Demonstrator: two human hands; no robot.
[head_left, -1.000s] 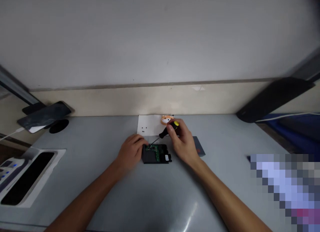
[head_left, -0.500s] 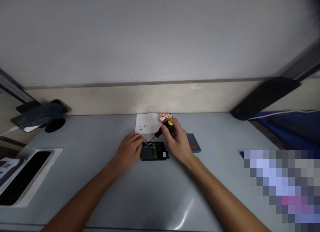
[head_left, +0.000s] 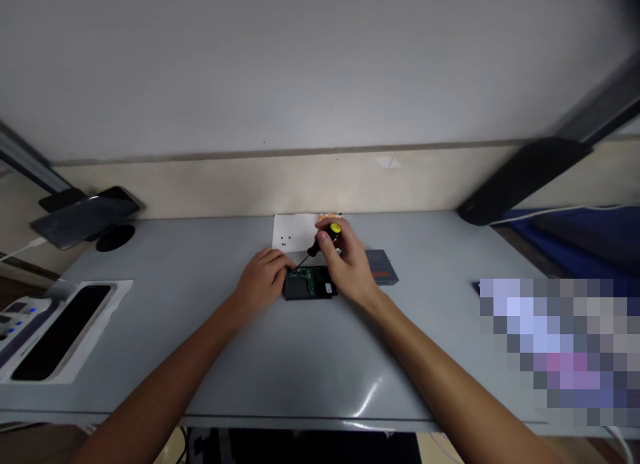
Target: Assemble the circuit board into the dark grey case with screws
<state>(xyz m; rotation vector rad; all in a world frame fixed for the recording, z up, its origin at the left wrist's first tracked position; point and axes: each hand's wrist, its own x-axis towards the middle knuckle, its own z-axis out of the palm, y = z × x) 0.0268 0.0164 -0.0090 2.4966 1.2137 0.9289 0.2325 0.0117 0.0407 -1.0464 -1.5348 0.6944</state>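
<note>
A black electronic device (head_left: pixel 299 289) with an exposed green circuit board lies flat on the grey table. At its upper left corner, my left hand (head_left: pixel 260 277) grips the edge with curled fingers. My right hand (head_left: pixel 350 261) is closed round a screwdriver (head_left: pixel 313 249) with a black and yellow handle. The shaft slants down to the left, its tip at the board's upper left, close to my left fingertips; whether it sits on a screw is too small to tell. Behind the device, a white sheet (head_left: pixel 295 224) carries a few tiny dark screws (head_left: pixel 283 244).
Right of my right hand lies a dark grey flat box (head_left: pixel 384 264). An orange item (head_left: pixel 327 217) is mostly hidden behind that hand. A phone (head_left: pixel 65 331) and a power strip (head_left: pixel 20 324) lie at left; another phone (head_left: pixel 87 217) leans on a stand. A black post (head_left: pixel 515 184) rises at right.
The camera view has tilted down, so the table appears higher and its front edge shows more. Both hands, the device and the screwdriver keep nearly the same arrangement.
</note>
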